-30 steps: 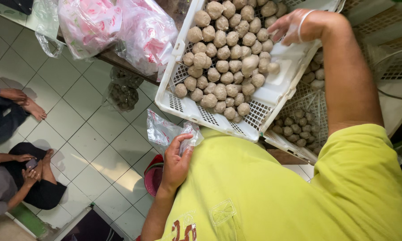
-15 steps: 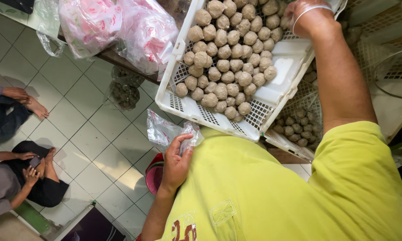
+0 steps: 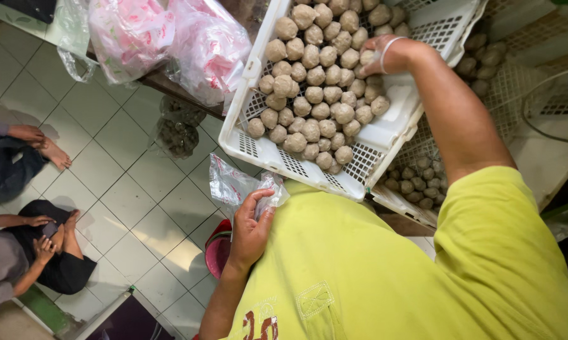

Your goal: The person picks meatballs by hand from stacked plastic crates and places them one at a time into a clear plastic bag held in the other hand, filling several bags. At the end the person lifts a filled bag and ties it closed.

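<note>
A white slotted crate (image 3: 258, 148) holds several brown-grey meatballs (image 3: 315, 94), piled toward its left side. My right hand (image 3: 384, 55), in a thin clear glove with a band at the wrist, reaches into the crate. Its fingers curl over a meatball at the pile's right edge. My left hand (image 3: 249, 230) is low by my yellow-green shirt and pinches a crumpled clear plastic bag (image 3: 233, 184) just below the crate's near rim.
A second crate (image 3: 416, 189) with more meatballs lies under the first at the right. Pink-printed plastic bags (image 3: 132, 34) sit on a table edge at top left. A bag of meatballs (image 3: 177, 131) lies on the tiled floor. A seated person (image 3: 25, 258) is at left. A pink bucket (image 3: 218, 250) is by my left arm.
My right hand has come from the crate's far right corner down and left onto the pile of meatballs. My left hand still holds the clear bag in the same place.
</note>
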Tool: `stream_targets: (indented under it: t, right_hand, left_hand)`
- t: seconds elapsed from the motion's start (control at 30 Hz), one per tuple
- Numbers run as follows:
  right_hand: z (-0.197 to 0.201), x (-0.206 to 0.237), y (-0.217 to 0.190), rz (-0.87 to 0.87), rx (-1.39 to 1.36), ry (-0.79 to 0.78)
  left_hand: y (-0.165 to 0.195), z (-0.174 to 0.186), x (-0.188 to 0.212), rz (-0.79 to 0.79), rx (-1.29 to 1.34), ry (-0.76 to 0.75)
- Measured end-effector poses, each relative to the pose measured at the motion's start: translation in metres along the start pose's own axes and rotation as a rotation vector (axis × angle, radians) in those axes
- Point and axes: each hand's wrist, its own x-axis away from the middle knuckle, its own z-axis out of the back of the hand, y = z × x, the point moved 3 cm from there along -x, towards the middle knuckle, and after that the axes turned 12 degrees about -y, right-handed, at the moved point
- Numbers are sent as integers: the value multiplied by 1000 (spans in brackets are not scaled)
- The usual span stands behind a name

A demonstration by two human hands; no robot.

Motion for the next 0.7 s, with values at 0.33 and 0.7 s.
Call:
stream_targets:
  t: [0.33, 0.7]
  right_hand:
    - [13, 51, -11, 299, -608, -80]
    - [20, 7, -61, 195, 105, 445]
  left_hand:
    - [-4, 2, 2, -25, 52, 17]
    - [2, -2, -3, -51, -57, -22]
